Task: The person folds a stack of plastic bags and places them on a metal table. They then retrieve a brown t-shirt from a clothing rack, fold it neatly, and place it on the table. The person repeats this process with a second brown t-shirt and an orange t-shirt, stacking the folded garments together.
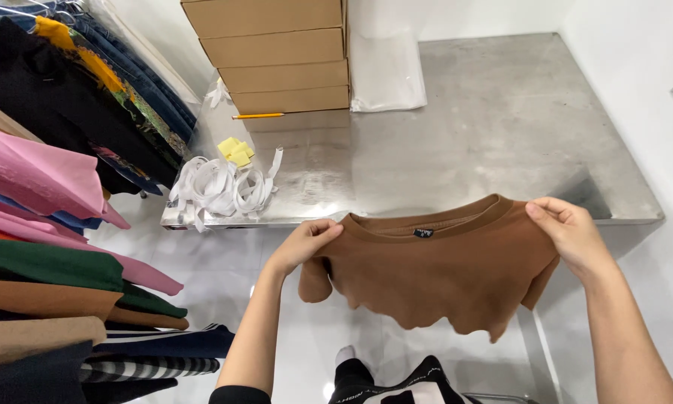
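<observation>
A brown sweatshirt [441,273] hangs in the air in front of me, held up by its two shoulders, its neckline and small dark label facing me. My left hand [306,241] pinches the left shoulder and my right hand [568,228] pinches the right shoulder. The garment's hem dangles below, just off the near edge of a steel table [501,127].
A stack of flat cardboard boxes [276,60] with a yellow pencil [258,116] stands at the table's back left. White ribbon loops [220,187], yellow notes [236,150] and a clear plastic bag [385,75] lie on the table. A rack of hanging clothes [44,224] fills the left.
</observation>
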